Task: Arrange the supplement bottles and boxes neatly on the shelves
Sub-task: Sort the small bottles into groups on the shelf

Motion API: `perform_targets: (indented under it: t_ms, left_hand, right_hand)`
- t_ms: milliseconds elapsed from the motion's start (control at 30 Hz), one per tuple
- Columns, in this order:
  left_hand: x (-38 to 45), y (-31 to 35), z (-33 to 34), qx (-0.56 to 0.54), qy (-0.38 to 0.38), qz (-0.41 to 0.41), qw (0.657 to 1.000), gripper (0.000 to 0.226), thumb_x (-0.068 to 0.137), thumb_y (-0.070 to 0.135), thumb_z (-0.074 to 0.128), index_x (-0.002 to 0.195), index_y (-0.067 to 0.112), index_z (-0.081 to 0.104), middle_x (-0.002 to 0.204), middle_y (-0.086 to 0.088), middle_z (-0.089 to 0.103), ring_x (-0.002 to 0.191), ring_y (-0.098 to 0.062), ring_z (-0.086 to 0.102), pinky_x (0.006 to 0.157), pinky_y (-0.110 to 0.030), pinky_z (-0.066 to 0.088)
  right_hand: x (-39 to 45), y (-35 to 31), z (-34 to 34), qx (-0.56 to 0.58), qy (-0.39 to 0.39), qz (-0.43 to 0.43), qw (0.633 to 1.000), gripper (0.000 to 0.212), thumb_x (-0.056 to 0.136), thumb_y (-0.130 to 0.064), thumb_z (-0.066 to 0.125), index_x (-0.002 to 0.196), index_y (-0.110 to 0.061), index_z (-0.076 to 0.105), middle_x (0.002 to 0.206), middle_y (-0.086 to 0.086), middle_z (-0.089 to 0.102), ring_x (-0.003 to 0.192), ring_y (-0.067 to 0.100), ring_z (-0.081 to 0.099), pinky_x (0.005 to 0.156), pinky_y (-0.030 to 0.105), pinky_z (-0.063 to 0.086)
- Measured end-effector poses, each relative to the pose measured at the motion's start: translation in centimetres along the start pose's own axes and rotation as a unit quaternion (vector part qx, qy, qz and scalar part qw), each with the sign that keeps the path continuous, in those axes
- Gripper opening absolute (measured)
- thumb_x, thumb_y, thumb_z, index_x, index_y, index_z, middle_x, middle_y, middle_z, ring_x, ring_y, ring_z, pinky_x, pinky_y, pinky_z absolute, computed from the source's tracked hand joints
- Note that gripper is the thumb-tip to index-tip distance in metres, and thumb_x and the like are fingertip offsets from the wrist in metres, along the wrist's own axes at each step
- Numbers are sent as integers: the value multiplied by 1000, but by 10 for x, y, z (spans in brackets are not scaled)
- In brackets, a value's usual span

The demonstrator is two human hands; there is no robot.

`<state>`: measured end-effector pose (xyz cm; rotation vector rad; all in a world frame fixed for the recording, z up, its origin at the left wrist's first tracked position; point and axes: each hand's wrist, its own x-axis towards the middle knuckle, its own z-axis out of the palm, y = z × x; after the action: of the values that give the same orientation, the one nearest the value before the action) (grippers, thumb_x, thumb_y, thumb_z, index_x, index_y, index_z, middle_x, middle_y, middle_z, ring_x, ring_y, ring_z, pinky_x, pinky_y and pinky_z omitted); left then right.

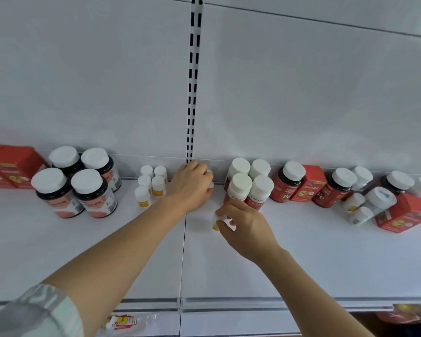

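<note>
Beside the slotted upright (195, 93), your left hand (192, 184) curls over small white bottles at the back wall, while your right hand (243, 223) pinches another small bottle (216, 221) just in front. Left of the upright, bottles stand grouped; the far-right cluster (365, 203) looks jumbled and unsorted.

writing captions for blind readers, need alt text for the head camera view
Two bare hands work at a white shelf: the left hand grips small white bottles near the back wall, the right hand holds another small white bottle. Grouped white-capped bottles and red boxes line the back.
</note>
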<state>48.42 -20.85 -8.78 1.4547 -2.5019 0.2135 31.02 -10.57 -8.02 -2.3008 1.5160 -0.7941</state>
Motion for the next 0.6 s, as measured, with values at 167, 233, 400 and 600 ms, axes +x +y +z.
perform_targets:
  t_ms: [167, 233, 400, 600]
  left_hand:
    - [-4, 0, 0, -10, 10, -1, 1000, 20, 82, 29, 68, 92, 13, 66, 93, -4, 62, 92, -27, 54, 71, -36, 41]
    - [-5, 0, 1, -10, 6, -6, 1000, 21, 82, 31, 67, 94, 14, 66, 96, -3, 62, 94, -27, 53, 73, -37, 41]
    - [-8, -3, -11, -26, 23, -40, 999, 26, 87, 37, 61, 100, 15, 64, 103, -3, 61, 101, -26, 52, 81, -39, 42]
    - [-30, -19, -35, -10, 31, -96, 995, 29, 94, 34, 47, 110, 16, 63, 115, 0, 61, 108, -24, 51, 90, -38, 42]
  right_hand:
    - [3, 2, 0, 0, -3, -4, 1000, 11, 85, -17, 69, 96, -16, 71, 97, -7, 65, 75, 13, 61, 64, 32, 53]
    - [4, 3, 0, -1, -4, -4, 1000, 12, 85, -18, 69, 97, -17, 70, 98, -8, 65, 75, 13, 62, 64, 32, 54]
    - [9, 4, 0, 8, -1, -24, 1000, 12, 85, -16, 70, 96, -15, 71, 98, -7, 66, 76, 13, 63, 66, 30, 54]
    - [29, -9, 6, 8, 17, -72, 997, 14, 84, -16, 72, 97, -11, 72, 96, -2, 68, 77, 17, 62, 63, 36, 54]
